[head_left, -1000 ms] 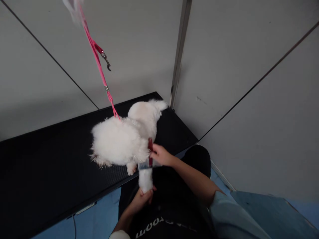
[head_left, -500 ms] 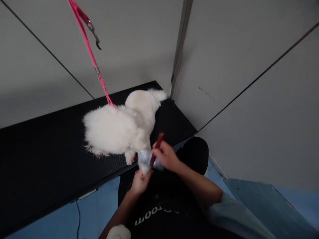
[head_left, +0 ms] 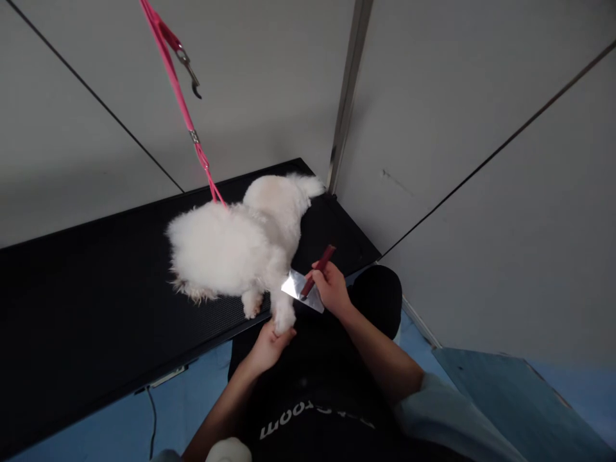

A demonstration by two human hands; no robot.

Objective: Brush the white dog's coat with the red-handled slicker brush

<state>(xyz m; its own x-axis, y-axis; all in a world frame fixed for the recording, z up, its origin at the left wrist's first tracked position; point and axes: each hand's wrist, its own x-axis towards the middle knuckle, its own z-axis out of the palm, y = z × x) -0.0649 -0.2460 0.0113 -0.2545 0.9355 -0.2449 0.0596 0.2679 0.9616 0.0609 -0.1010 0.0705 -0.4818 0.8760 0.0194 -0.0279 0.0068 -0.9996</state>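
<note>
Head view: a white dog point(head_left: 219, 247) is on a black table point(head_left: 96, 321), one leg point(head_left: 280, 300) running from twelve toward six o'clock, its paw end held by the curled thumb and fingers of the left hand point(head_left: 270, 346), the nearer hand. The right hand point(head_left: 332, 289) pinches a brush point(head_left: 309, 284) with fingers bent around its dark red handle, which slants from one to seven o'clock; from those fingertips the leg lies at about eight o'clock, just beside the brush's shiny head, though contact cannot be told.

Dim, flat light; sharp glare on brush plate point(head_left: 291, 284); soft shadow low across wall point(head_left: 269, 77)
</note>
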